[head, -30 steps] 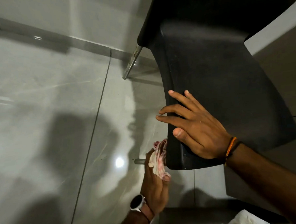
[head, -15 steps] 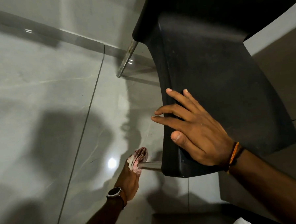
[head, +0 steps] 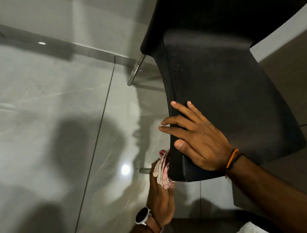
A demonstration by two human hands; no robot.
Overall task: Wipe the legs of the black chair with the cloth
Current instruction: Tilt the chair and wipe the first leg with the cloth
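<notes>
Your right hand (head: 200, 140) lies flat and spread on the seat of the black chair (head: 228, 98), fingers fanned over its left edge and thumb resting near the front corner; it grips nothing, only presses down, much as it did half a second ago; the orange and black thread bands (head: 231, 159) sit at that wrist.

Your left hand (head: 161, 196) is closed around the cloth (head: 163, 169), a bunched pink-and-white wad, and holds it against the near metal leg (head: 145, 170) just under the seat's front corner; half a second ago that hand was lower down the leg, out toward its foot, with a bare stretch of metal showing between the cloth and the seat; now the cloth has come back up until it touches the seat edge, and only the short tip of the leg pokes out to the left of it; this matches where the cloth sat a second ago.

Whether the cloth wraps fully round the leg is hard to say, since the seat hides the far side of it.

The far leg (head: 136, 69) stands untouched on the grey tiled floor (head: 51, 112), well apart from both hands; the watch (head: 143, 215) shows on your left wrist.
</notes>
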